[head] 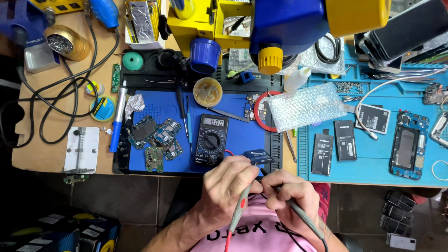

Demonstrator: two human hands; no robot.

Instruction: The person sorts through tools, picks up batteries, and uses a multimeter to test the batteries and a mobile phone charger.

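Blue rubber work mat [233,116] reaches front edge of desk [42,154]. Left hand [228,186] fingers pinch red-tipped grey test probe [239,209]; right hand [289,191] fingers pinch black test probe [298,212]. Both hands at desk edge, just beside small blue rectangular part [258,156] and black digital multimeter [211,139]. Little free room: loose green circuit boards [156,137] left, bubble wrap sheet [305,105] right. Round tin of amber flux [207,91] behind.

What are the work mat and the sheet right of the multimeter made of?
Work mat: likely silicone or rubber, matte blue, with moulded compartments along its top edge. Sheet: clear plastic bubble wrap, its rows of small bubbles showing.
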